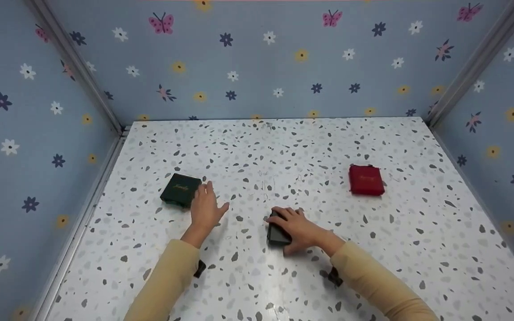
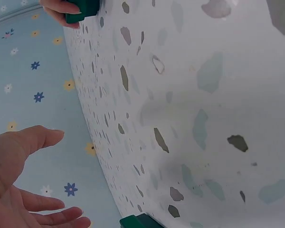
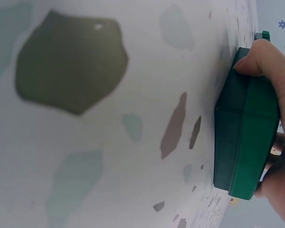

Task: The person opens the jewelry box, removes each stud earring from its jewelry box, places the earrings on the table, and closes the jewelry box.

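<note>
Two bare hands above a speckled tabletop. The left hand is extending from a tan sleeve, its fingers pointing away from the body and its thumb splaying out to the right; the grip is standing spread and holding nothing. Its fingertips are overlapping the right edge of the left green box in the head view; whether they are touching it cannot be told. The right hand is angling inward from its own sleeve, palm down, and is gripping the middle green box, the thumb pressing one end while the other fingers are curling around the far side. That box is sitting between the hands, near the body. The red box is lying farther off to the right, well apart from both hands.
</note>
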A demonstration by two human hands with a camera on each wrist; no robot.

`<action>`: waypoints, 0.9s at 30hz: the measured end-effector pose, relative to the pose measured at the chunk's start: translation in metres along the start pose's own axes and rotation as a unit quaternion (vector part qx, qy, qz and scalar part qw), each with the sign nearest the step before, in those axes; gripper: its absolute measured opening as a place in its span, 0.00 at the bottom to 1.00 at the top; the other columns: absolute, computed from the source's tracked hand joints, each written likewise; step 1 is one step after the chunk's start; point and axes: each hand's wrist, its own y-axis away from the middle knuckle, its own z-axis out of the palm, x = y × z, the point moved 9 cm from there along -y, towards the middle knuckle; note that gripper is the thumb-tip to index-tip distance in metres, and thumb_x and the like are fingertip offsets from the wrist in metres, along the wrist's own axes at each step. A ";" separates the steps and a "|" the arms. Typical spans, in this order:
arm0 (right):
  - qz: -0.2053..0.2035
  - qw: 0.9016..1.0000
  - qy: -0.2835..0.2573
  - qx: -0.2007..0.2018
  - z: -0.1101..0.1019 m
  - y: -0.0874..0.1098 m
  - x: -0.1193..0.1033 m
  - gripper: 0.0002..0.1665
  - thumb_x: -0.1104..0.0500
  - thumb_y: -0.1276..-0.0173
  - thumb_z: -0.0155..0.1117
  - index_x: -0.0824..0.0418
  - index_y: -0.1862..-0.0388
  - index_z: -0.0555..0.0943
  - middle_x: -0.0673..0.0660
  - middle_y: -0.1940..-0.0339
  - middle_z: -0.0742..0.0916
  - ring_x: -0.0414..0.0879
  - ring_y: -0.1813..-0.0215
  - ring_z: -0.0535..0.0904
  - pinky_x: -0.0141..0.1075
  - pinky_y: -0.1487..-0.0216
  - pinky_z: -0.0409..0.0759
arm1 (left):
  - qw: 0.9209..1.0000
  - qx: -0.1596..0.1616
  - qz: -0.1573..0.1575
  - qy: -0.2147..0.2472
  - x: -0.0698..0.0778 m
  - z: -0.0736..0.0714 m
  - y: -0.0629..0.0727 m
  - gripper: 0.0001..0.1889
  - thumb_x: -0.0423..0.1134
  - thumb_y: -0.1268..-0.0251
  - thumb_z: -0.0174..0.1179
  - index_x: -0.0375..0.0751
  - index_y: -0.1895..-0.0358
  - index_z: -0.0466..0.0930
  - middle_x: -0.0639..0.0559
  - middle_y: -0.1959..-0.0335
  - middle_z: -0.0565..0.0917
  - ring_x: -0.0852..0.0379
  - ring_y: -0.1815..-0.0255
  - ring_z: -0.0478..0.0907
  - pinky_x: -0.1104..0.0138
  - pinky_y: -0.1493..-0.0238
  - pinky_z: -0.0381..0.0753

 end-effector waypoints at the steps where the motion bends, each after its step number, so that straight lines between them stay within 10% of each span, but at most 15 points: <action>1: -0.001 1.000 0.000 0.000 0.000 0.000 0.000 0.56 0.46 0.65 0.71 0.49 0.34 0.58 0.60 0.33 0.57 0.54 0.39 0.57 0.56 0.46 0.58 | 1.000 0.000 0.004 0.000 0.002 0.000 0.001 0.40 0.45 0.51 0.64 0.22 0.40 0.57 0.31 0.47 0.65 0.39 0.46 0.64 0.52 0.50 0.67; 13: 0.000 1.000 -0.003 -0.001 0.000 -0.001 0.001 0.55 0.45 0.65 0.72 0.49 0.34 0.58 0.59 0.33 0.57 0.54 0.38 0.56 0.56 0.45 0.57 | 0.999 -0.032 0.025 0.024 0.026 0.013 0.018 0.37 0.47 0.51 0.64 0.28 0.41 0.62 0.36 0.47 0.66 0.42 0.49 0.67 0.50 0.60 0.73; 27: 0.003 1.000 -0.001 -0.003 0.001 -0.001 0.001 0.55 0.44 0.64 0.71 0.49 0.34 0.58 0.60 0.33 0.57 0.54 0.38 0.57 0.58 0.45 0.57 | 0.977 -0.125 0.114 0.131 0.047 0.045 0.035 0.36 0.43 0.47 0.62 0.32 0.37 0.57 0.36 0.39 0.60 0.44 0.37 0.56 0.56 0.41 0.59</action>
